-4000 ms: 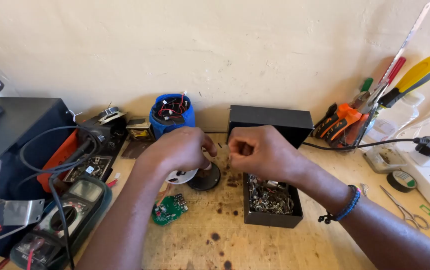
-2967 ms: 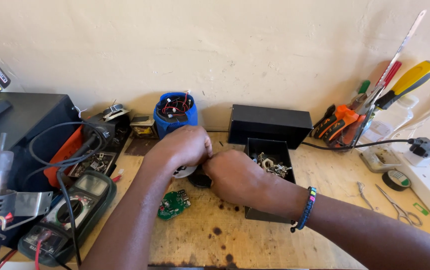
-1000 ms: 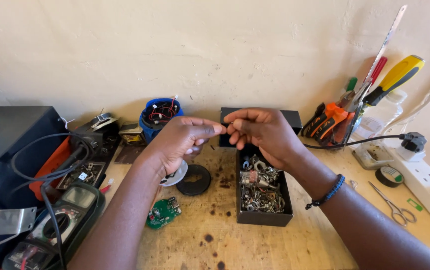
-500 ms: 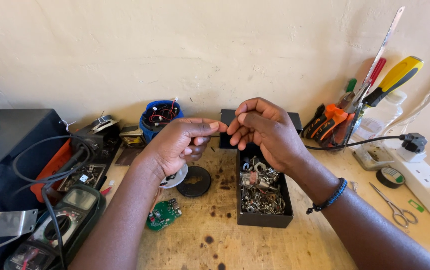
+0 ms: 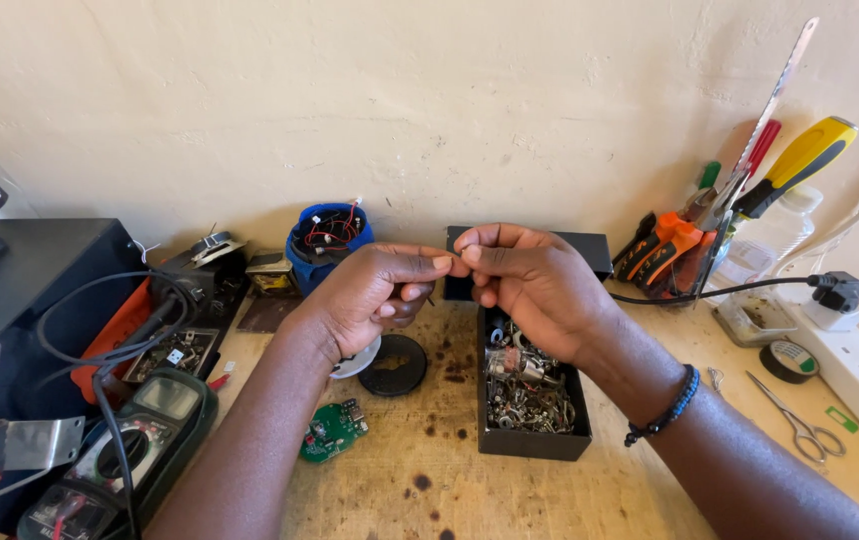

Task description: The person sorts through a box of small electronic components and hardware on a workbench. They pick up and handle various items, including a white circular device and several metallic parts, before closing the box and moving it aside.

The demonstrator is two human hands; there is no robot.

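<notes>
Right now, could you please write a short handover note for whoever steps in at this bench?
Left hand: raised over the workbench, fingertips pinched against the right's; whatever lies between them is too small to tell.
Right hand: raised above the black parts box, thumb and forefinger pinched at the same spot.
Things: the box sits open, full of small metal parts. A black disc and a green circuit board lie below the left hand; a multimeter sits further left.
Done: nothing finished shows.
Left: both hands are occupied and nothing has been set down.
</notes>
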